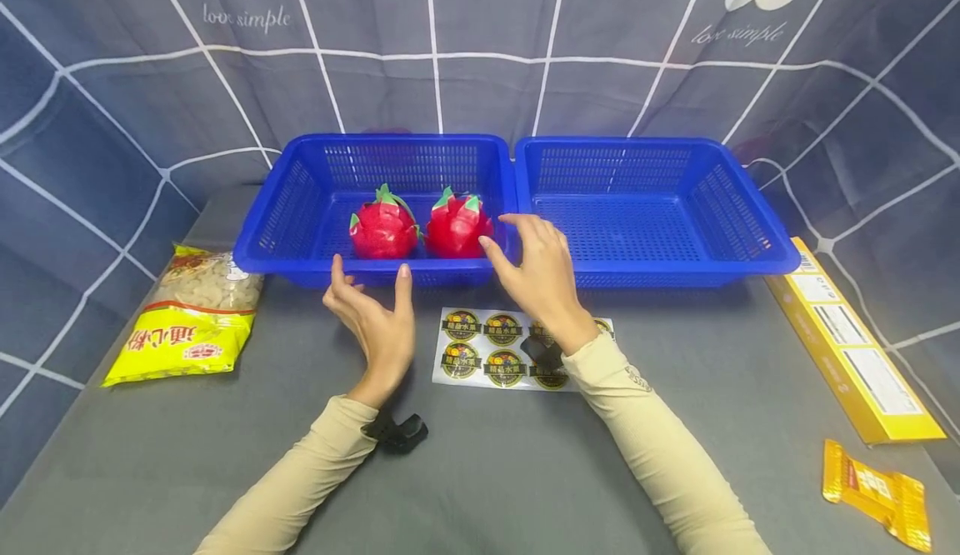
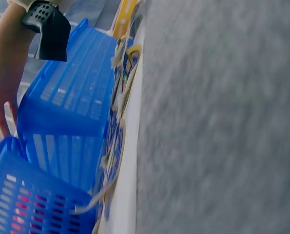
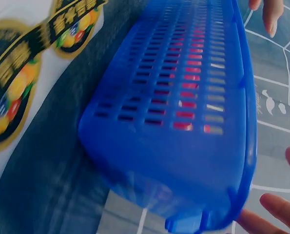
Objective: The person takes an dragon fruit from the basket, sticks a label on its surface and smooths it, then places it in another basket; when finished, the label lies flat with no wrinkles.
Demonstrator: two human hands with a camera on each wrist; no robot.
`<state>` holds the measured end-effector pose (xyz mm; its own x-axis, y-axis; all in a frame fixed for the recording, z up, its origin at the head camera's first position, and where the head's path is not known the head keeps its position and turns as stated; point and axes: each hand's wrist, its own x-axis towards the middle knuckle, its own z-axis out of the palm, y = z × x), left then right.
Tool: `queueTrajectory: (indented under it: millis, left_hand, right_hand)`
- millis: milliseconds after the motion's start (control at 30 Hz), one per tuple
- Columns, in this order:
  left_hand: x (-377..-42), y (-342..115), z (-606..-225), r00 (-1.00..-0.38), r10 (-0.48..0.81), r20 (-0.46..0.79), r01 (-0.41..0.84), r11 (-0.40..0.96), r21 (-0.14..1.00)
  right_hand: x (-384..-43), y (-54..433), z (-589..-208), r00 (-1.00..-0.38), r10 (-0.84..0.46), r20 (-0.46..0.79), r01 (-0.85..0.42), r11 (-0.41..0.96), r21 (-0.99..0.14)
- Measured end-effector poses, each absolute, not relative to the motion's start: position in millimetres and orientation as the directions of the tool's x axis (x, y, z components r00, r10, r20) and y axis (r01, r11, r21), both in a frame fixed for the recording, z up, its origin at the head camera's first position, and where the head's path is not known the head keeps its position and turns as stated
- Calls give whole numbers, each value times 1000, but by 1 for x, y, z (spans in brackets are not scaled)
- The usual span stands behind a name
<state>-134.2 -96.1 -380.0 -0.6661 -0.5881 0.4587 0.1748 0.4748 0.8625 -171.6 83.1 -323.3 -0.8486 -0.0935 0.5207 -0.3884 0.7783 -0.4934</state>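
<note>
Two red dragon fruits with green tips, a left one [image 1: 382,230] and a right one [image 1: 457,232], sit side by side in the left blue basket [image 1: 279,215]. My left hand [image 1: 378,327] is at that basket's front rim, thumb and fingers spread, holding nothing. Over the same basket's right front corner, my right hand [image 1: 542,270] reaches with extended fingers, its thumb near the right dragon fruit. In the right wrist view the fingers [image 3: 281,210] appear beside the basket's rim [image 3: 249,146], and red shows through the slots.
A second blue basket [image 1: 675,268] adjoins on the right. A sheet of round fruit stickers [image 1: 482,353] lies beneath my right wrist. On the left is a macaroni bag [image 1: 197,322]; on the right are a long yellow box [image 1: 855,347] and an orange-wrapped packet [image 1: 873,488]. A tile-patterned curtain [image 1: 487,13] hangs behind.
</note>
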Motion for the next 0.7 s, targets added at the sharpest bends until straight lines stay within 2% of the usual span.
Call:
queueTrajectory:
  millis: [233,467,700]
  left_hand:
    - [-144,-109,-384,-704,-614,356,50,457,888]
    - [-148,-115,-387,-743,-587,321,37,443,896]
    - [-149,-118,-389,-748,-570,340,54,458,887]
  right_hand:
    - [-181,61,-324,-844,-136,519,-444,722,-531]
    - [-199,41,-321,-912,-147,382,-351,762,-545]
    - [-222,27,-319,-951,-163,261,-278,819,-502]
